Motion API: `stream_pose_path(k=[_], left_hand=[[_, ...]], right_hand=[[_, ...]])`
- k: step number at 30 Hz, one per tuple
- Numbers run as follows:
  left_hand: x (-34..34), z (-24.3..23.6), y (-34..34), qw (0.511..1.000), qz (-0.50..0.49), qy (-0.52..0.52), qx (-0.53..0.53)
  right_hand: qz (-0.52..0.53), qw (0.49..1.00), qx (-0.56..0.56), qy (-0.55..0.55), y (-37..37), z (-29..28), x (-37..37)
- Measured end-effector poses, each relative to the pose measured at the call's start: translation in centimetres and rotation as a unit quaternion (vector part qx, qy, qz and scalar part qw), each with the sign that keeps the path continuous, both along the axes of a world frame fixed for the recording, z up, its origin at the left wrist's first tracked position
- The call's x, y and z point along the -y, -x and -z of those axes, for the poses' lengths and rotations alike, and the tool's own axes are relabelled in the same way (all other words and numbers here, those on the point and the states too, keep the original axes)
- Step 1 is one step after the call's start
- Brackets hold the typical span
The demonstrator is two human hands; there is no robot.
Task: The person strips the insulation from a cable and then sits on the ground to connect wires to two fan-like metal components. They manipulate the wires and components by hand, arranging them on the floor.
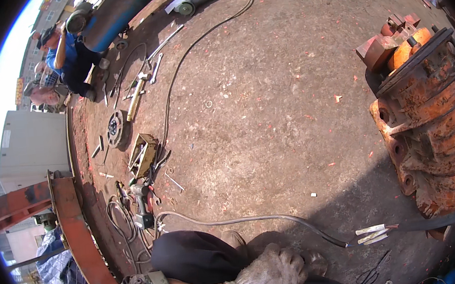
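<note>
My left hand (270, 276), in a whitish knitted glove, comes from the lower left over my dark-trousered knees. Its fingers are curled in, and whatever lies under them is hidden. My right hand does not show; a dim greyish shape just beyond the glove looks like a shoe tip. Ahead, a dark cable (256, 217) runs across the ground and ends in a stripped tip. Close to that tip lie several white-wrapped wire ends (372, 234) of a thick black cable (438, 222). Black-handled scissors (368, 277) lie on the ground to the right of my hand.
A rusty orange motor-like machine (428, 122) stands at right. At left are a cordless power tool (143, 205), a wooden box (144, 155), a hammer (135, 99), wrenches and a round metal part (118, 129). An angle grinder (197, 1) lies farther off; a person (69, 58) crouches far left.
</note>
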State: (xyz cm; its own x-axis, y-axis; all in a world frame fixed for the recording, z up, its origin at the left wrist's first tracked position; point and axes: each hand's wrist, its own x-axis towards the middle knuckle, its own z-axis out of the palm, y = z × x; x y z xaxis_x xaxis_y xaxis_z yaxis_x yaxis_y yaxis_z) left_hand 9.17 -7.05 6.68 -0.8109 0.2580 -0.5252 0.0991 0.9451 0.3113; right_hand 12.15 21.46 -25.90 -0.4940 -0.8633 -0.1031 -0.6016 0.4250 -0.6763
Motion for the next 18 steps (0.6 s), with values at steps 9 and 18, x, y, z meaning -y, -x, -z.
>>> stream_pose_path(k=[9,18], left_hand=[[-3.3,-7.8,-3.2,0.967,-0.186,-0.153,0.08],[-5.9,-8.0,-7.4,0.908,-0.346,-0.2,0.124]], right_hand=[[-0.046,0.995,-0.025,-0.087,1.1,-0.8,-2.7],[0.025,0.914,0.199,-0.353,3.9,-4.3,1.9]])
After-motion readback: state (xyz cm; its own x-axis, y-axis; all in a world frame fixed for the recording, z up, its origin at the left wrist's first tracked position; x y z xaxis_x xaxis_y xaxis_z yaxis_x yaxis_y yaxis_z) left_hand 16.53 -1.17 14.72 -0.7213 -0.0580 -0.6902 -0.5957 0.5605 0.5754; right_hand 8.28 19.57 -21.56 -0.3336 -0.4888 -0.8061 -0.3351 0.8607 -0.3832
